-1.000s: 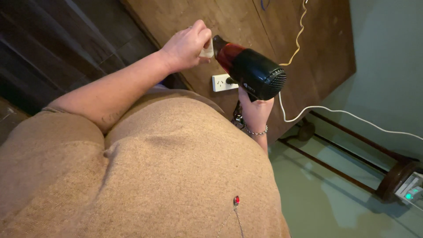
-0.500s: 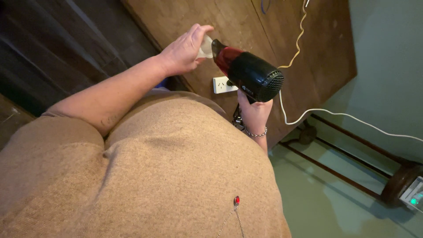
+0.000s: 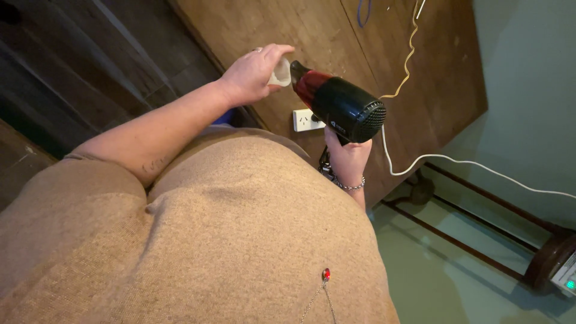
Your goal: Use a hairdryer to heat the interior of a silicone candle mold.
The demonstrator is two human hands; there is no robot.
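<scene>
Since half a second ago the left hand [image 3: 252,75] has barely shifted, its fingers still closed round a small white cup-like piece [image 3: 281,72] just off the hair dryer [image 3: 339,102] nozzle. The right hand [image 3: 347,159] wraps the dryer's handle; the dryer looks rigid, moderately light, best held there. Whether the small, light piece holds anything cannot be told.

The left hand [image 3: 252,75] holds a small cup [image 3: 281,72] just at the hair dryer [image 3: 339,105] nozzle. The right hand [image 3: 347,159] grips the dryer's handle from below. A wall socket [image 3: 306,120] sits on the wooden panel [image 3: 264,24] behind them.
</scene>
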